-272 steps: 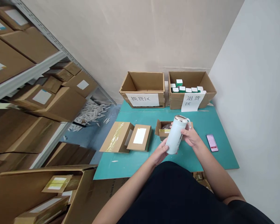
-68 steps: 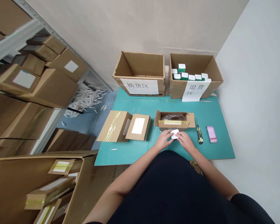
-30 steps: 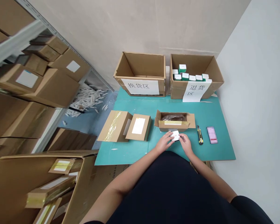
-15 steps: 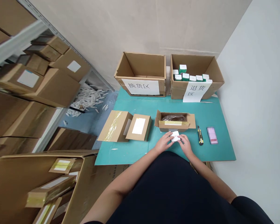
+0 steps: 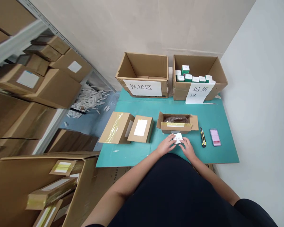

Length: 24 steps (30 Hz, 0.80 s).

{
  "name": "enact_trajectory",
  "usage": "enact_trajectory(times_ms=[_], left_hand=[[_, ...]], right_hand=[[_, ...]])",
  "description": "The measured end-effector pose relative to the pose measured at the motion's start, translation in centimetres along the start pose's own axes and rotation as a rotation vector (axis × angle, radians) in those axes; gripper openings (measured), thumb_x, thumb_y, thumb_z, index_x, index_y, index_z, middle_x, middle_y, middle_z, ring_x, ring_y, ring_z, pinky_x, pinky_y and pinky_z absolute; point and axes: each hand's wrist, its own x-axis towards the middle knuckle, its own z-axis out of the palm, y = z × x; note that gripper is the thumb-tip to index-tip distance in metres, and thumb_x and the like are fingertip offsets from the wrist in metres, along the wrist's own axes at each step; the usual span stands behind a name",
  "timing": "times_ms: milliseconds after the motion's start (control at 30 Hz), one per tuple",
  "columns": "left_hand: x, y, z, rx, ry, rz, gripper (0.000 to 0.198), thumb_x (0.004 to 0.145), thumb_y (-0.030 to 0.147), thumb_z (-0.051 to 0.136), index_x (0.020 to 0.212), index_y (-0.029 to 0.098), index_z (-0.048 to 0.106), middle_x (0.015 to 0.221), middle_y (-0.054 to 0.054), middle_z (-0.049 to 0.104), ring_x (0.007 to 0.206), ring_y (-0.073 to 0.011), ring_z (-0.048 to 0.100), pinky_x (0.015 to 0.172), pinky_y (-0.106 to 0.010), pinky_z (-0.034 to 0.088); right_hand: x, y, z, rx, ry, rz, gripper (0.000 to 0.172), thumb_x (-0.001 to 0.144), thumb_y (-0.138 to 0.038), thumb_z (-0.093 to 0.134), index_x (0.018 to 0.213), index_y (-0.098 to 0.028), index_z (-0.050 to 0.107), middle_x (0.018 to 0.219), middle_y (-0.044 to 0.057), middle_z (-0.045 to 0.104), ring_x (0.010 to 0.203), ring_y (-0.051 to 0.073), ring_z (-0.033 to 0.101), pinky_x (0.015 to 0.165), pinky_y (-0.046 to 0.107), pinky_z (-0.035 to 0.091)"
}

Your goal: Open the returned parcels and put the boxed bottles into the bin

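My left hand [image 5: 165,146] and my right hand [image 5: 187,147] meet over a small white object [image 5: 178,138] just above the green mat [image 5: 137,156]; the fingers of both close on its sides. I cannot make out what the white object is. Directly behind it stands a small open cardboard box [image 5: 177,123] with something brown inside. A yellow and black utility knife [image 5: 203,136] lies to the right of my right hand, and a phone [image 5: 214,136] lies beyond the knife.
Two closed cardboard parcels [image 5: 126,127] lie left of my hands. At the back stand an empty labelled carton [image 5: 143,75] and a labelled carton [image 5: 198,77] holding several green and white boxes. Shelves of cartons [image 5: 33,88] fill the left; an open carton [image 5: 38,189] is at lower left.
Nine seconds ago I held a white bottle up in both hands. Now the bottle is out of sight and my hands turn a small white object low over the mat, shifting only slightly lately.
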Motion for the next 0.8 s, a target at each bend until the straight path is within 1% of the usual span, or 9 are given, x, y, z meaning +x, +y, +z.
enact_trajectory(times_ms=[100,167,267,367,433,500,633,700,800], left_hand=[[0.1,0.1,0.1,-0.022,-0.013,-0.02,0.021,0.093,0.029,0.064,0.113,0.022,0.066,0.142,-0.014,0.057,0.145,-0.0296,0.043,0.113,-0.052,0.045],[0.2,0.1,0.3,-0.042,-0.005,-0.073,0.024,0.093,0.029,0.064,0.116,0.022,0.065,0.145,-0.015,0.054,0.144,-0.0296,0.044,0.114,-0.053,0.044],[0.3,0.2,0.7,-0.096,0.01,-0.202,0.043,0.089,0.029,0.068,0.131,0.024,0.058,0.152,-0.015,0.048,0.142,-0.0298,0.046,0.114,-0.052,0.044],[0.3,0.1,1.0,-0.168,-0.001,-0.289,0.067,0.083,0.029,0.074,0.144,0.025,0.047,0.156,-0.016,0.043,0.143,-0.0312,0.045,0.116,-0.051,0.042],[0.2,0.0,1.1,-0.216,-0.023,-0.316,0.074,0.079,0.03,0.078,0.146,0.024,0.046,0.157,-0.017,0.041,0.144,-0.0327,0.043,0.116,-0.052,0.041],[0.3,-0.1,1.1,-0.265,-0.027,-0.35,0.074,0.077,0.028,0.079,0.144,0.023,0.048,0.157,-0.017,0.04,0.144,-0.0332,0.043,0.116,-0.052,0.041],[0.5,-0.3,1.5,-0.421,0.014,-0.434,0.071,0.075,0.025,0.08,0.141,0.026,0.051,0.154,-0.015,0.042,0.141,-0.0313,0.047,0.109,-0.049,0.048],[0.5,-0.4,1.9,-0.514,0.036,-0.483,0.079,0.074,0.026,0.08,0.145,0.027,0.046,0.153,-0.015,0.043,0.139,-0.031,0.048,0.103,-0.047,0.054],[0.3,-0.6,2.6,-0.626,0.081,-0.57,0.091,0.073,0.027,0.081,0.152,0.027,0.035,0.156,-0.016,0.041,0.141,-0.0319,0.045,0.102,-0.046,0.054]], right_hand=[[-0.4,-0.3,0.0,0.061,0.0,0.06,0.027,0.096,-0.038,0.057,0.117,-0.027,0.07,0.131,0.011,0.06,0.122,0.027,0.061,0.108,0.049,0.05],[-0.4,-0.6,0.0,0.122,0.009,0.121,0.029,0.095,-0.04,0.058,0.118,-0.027,0.07,0.131,0.011,0.061,0.123,0.027,0.06,0.107,0.048,0.051],[0.1,-0.8,0.1,0.227,0.028,0.213,0.035,0.092,-0.042,0.061,0.122,-0.026,0.067,0.127,0.012,0.063,0.118,0.028,0.062,0.102,0.048,0.055],[0.8,-0.8,0.1,0.284,0.027,0.266,0.044,0.088,-0.043,0.066,0.128,-0.026,0.064,0.125,0.011,0.064,0.115,0.028,0.064,0.102,0.049,0.055],[1.1,-0.7,0.1,0.298,0.02,0.283,0.045,0.086,-0.043,0.067,0.128,-0.026,0.064,0.125,0.011,0.064,0.114,0.027,0.065,0.101,0.049,0.055],[1.2,-0.6,0.2,0.313,0.017,0.293,0.045,0.085,-0.044,0.067,0.126,-0.026,0.065,0.125,0.011,0.064,0.114,0.028,0.065,0.099,0.048,0.056],[1.0,0.0,1.0,0.436,0.021,0.369,0.05,0.083,-0.048,0.069,0.126,-0.025,0.062,0.13,0.013,0.064,0.119,0.029,0.064,0.096,0.048,0.057],[1.0,0.3,1.5,0.523,0.036,0.415,0.055,0.082,-0.052,0.069,0.128,-0.024,0.059,0.132,0.014,0.065,0.121,0.03,0.064,0.099,0.049,0.055],[1.2,0.9,2.1,0.594,0.05,0.441,0.059,0.082,-0.058,0.066,0.13,-0.024,0.058,0.137,0.015,0.064,0.126,0.03,0.062,0.105,0.05,0.051]])
